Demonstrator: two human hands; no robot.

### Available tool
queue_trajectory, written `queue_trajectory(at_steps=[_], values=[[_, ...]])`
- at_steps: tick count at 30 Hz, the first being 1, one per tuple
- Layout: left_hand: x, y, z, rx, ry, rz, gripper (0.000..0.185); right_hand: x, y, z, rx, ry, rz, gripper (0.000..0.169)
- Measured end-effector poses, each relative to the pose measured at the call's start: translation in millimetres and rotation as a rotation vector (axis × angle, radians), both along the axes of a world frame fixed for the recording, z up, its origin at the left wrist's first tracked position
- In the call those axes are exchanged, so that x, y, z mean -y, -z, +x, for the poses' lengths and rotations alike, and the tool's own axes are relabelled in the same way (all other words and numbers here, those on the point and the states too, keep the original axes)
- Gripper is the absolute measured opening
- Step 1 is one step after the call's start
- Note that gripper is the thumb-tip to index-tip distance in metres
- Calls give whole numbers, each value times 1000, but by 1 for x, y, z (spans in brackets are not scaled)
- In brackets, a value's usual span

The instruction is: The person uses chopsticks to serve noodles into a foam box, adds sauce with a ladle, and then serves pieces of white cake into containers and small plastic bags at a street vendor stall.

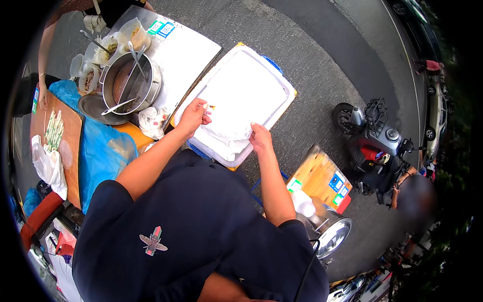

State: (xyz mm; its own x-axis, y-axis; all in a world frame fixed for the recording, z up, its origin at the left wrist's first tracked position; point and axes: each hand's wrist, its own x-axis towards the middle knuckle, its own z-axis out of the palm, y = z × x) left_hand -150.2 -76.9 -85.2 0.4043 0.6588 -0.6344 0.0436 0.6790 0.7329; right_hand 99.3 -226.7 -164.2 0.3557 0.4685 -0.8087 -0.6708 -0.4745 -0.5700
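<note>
Before me stands a white foam box [277, 62] with a smooth white sheet or cover [247, 90] over most of its top. Crumpled white cloth or film [226, 132] lies at its near end, between my hands. My left hand [194, 117] is over the box's left side, thumb and fingers pinched together near a small yellow-brown bit [213, 108]; what they pinch is too small to tell. At the right edge, my right hand [260, 137] pinches the edge of the white cloth or film.
Left, a metal table [188, 49] bears a divided steel pot [154, 88] with ladles, and plastic tubs [134, 34] of food. A person's arm [43, 71] reaches over a brown board [71, 113]. Right are a wooden board [313, 170], a steel container [334, 238] and a person by a scooter [377, 139].
</note>
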Motion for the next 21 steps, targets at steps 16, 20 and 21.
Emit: queue_trajectory(at_steps=[16,20,21], values=[[-14,-44,-13,324,51,139,21,-48,-94,-13,332,5,134,12],[-24,-55,-35,62,257,448,27,-56,-111,-6,542,-194,75,15],[-25,-52,-47,-2,252,506,28,-58,-112,-5,595,-262,36,15]])
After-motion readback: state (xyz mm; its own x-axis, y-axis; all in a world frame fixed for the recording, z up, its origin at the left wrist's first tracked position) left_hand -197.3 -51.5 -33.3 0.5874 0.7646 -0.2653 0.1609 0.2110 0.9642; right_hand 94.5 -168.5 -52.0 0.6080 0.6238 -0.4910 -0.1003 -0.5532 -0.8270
